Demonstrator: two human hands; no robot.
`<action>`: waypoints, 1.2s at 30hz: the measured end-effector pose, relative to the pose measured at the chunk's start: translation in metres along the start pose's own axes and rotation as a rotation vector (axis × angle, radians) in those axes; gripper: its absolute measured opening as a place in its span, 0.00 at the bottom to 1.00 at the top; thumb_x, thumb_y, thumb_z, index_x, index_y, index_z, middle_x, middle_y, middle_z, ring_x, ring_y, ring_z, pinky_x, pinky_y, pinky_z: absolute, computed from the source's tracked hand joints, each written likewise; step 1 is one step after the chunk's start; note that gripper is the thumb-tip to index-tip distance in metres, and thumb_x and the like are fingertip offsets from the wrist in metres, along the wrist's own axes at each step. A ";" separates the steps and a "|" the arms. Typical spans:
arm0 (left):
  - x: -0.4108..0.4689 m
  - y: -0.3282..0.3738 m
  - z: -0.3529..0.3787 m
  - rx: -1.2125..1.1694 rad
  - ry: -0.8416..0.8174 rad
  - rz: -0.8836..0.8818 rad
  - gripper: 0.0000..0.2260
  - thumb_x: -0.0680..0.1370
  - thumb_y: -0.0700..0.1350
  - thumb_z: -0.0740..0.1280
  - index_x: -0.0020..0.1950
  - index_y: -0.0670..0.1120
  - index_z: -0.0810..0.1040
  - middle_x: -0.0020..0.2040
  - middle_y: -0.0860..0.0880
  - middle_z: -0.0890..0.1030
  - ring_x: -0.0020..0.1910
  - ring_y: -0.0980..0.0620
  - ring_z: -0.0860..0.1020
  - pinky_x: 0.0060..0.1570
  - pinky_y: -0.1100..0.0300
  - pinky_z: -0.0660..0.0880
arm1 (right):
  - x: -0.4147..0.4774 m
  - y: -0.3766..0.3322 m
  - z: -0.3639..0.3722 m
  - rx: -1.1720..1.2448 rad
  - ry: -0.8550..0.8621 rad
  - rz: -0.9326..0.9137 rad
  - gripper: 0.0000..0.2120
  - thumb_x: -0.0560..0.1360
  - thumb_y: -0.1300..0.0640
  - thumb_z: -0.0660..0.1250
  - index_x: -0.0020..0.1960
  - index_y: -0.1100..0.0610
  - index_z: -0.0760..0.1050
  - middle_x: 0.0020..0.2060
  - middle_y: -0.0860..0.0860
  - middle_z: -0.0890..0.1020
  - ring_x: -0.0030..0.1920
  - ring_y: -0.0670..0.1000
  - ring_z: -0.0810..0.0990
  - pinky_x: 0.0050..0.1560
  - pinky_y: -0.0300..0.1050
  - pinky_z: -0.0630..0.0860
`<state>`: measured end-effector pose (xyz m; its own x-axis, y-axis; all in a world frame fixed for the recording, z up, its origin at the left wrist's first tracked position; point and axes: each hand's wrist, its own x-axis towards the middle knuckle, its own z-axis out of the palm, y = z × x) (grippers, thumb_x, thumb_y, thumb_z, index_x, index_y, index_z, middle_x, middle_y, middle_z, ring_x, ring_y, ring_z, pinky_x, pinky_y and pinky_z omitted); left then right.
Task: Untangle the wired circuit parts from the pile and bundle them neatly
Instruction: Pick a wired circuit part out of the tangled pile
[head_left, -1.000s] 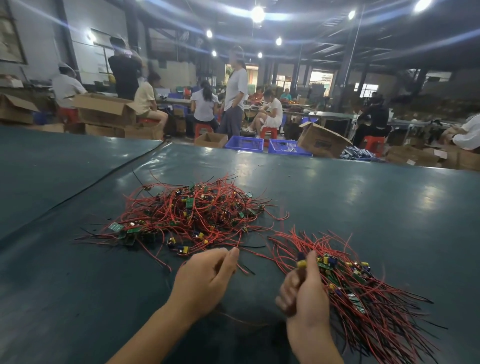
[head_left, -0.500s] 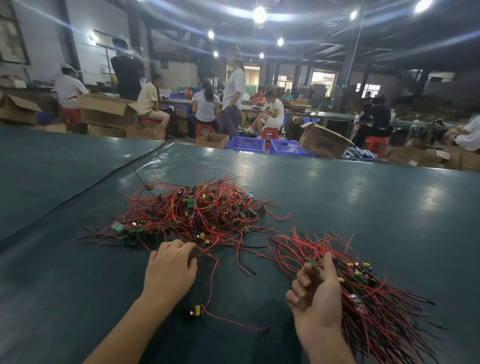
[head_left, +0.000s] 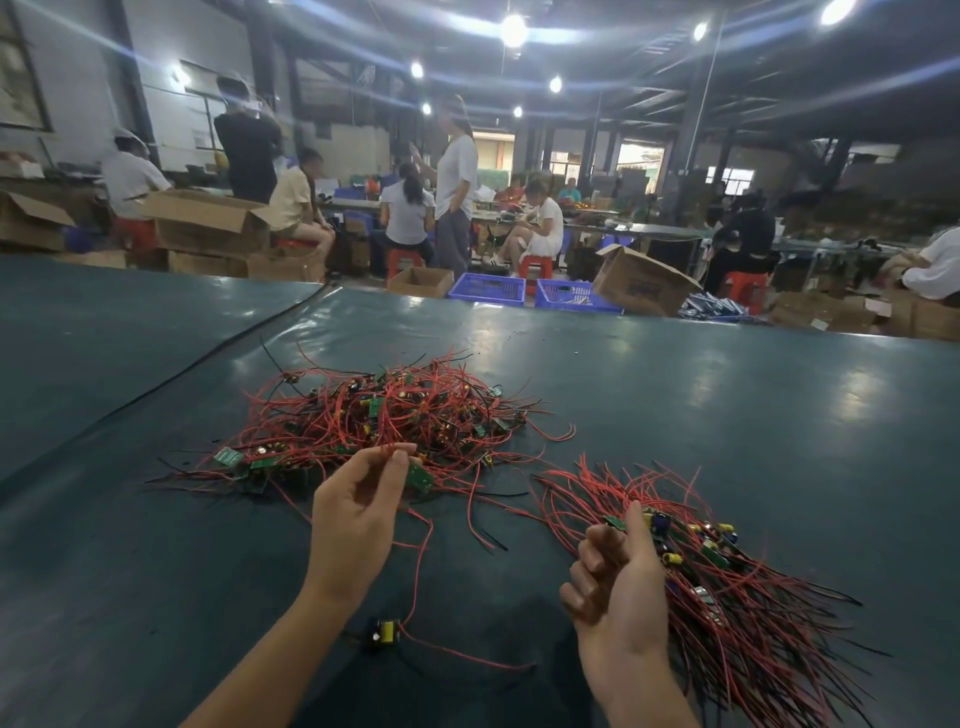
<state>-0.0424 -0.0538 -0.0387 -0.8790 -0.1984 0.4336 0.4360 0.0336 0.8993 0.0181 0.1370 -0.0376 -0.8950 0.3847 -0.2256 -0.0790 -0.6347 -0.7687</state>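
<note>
Left hand (head_left: 358, 514), flat on the tangled pile (head_left: 384, 415) half a second ago, now pinches a green circuit board (head_left: 420, 477) off its near edge, another part coming free; right hand (head_left: 618, 587) curls, seemingly gripping the sorted bundle (head_left: 727, 582)

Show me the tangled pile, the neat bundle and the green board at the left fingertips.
tangled pile (head_left: 384, 415), head view, on red wires at its middle.
neat bundle (head_left: 727, 597), head view, on its red wires.
green board (head_left: 420, 477), head view, on its flat face.
</note>
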 end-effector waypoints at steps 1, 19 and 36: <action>-0.002 0.002 0.003 -0.104 0.004 -0.085 0.09 0.74 0.50 0.66 0.48 0.50 0.84 0.42 0.50 0.84 0.41 0.55 0.80 0.39 0.62 0.79 | 0.000 0.001 0.000 -0.028 -0.014 -0.008 0.24 0.74 0.37 0.62 0.34 0.57 0.74 0.25 0.48 0.65 0.21 0.45 0.59 0.19 0.37 0.56; -0.028 0.008 0.031 -0.385 -0.249 -0.526 0.11 0.67 0.48 0.73 0.40 0.41 0.85 0.39 0.41 0.84 0.37 0.48 0.84 0.32 0.63 0.78 | -0.007 0.028 0.012 -0.540 -0.199 -0.312 0.15 0.67 0.41 0.67 0.30 0.49 0.83 0.20 0.46 0.74 0.22 0.41 0.69 0.25 0.33 0.65; -0.029 0.014 0.026 -0.214 -0.449 -0.409 0.12 0.71 0.54 0.67 0.45 0.49 0.85 0.37 0.38 0.84 0.33 0.46 0.83 0.31 0.61 0.77 | -0.002 0.027 0.011 -0.396 -0.056 -0.098 0.18 0.76 0.43 0.66 0.37 0.54 0.84 0.38 0.53 0.87 0.39 0.57 0.84 0.35 0.49 0.78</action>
<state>-0.0153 -0.0220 -0.0372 -0.9573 0.2773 0.0815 0.0366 -0.1634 0.9859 0.0131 0.1116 -0.0515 -0.9148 0.3870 -0.1154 0.0000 -0.2859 -0.9582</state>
